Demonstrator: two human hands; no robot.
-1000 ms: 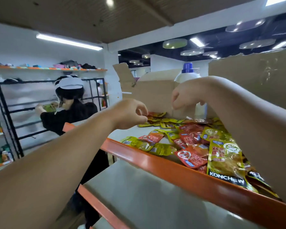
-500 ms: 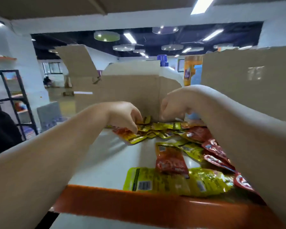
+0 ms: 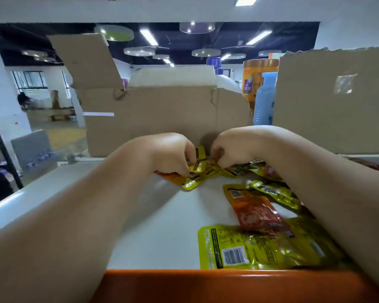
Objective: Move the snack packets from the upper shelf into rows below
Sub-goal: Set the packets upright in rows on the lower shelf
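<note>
While both forearms reach far across the upper shelf (image 3: 162, 226), the left hand (image 3: 173, 154) and the right hand (image 3: 234, 147) meet at a heap of snack packets (image 3: 192, 182) lying at the foot of an open cardboard box (image 3: 162, 119). Fingers of both hands are curled downward. The left hand pinches small yellow packets at the left of the heap, and the right hand pinches packets just beside them. The fingertips are largely hidden among the foil. More packets trail along the right side of the shelf, partly under the right forearm. Nearest the orange front edge (image 3: 228, 285) lies a large yellow-green packet (image 3: 260, 248), barcode up, with a red packet (image 3: 256, 213) overlapping its far edge. A second cardboard box (image 3: 333, 101) stands at far right. Between the two boxes stand an orange jar (image 3: 260, 75) and a pale blue bottle (image 3: 265, 101).
</note>
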